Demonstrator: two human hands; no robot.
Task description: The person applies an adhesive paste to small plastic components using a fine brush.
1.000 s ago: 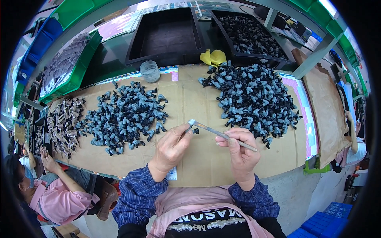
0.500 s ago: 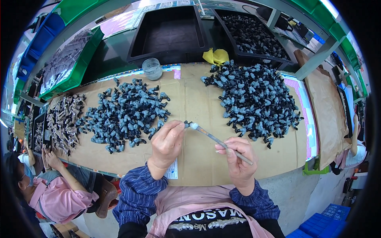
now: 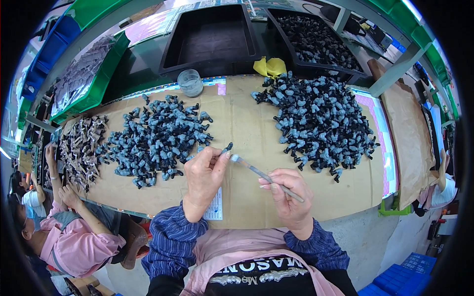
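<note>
My left hand (image 3: 203, 170) pinches a small black and grey-blue plastic figure part (image 3: 228, 147) over the cardboard, its dark end sticking up past the fingertips. In my right hand (image 3: 292, 195) is a thin paintbrush (image 3: 256, 171), held slantwise like a pen. Its pale bristle end is at my left fingertips, close to the part; whether they touch I cannot tell. Left of my hands lies a heap of grey-blue and black figure parts (image 3: 158, 133). A second heap of such parts (image 3: 321, 118) is spread on the right.
A clear cup (image 3: 190, 84) and a crumpled yellow cloth (image 3: 270, 67) stand behind the heaps. Beyond are a black tray (image 3: 210, 63) and another black bin (image 3: 316, 42) of dark parts. Brownish pieces (image 3: 81, 153) lie far left, where a co-worker (image 3: 81, 241) sits. A post (image 3: 402, 69) rises at right.
The figure part has turned, its dark end now upward. My right hand and the brush have shifted slightly left. At the far left, the co-worker's arm has risen toward the brownish pieces.
</note>
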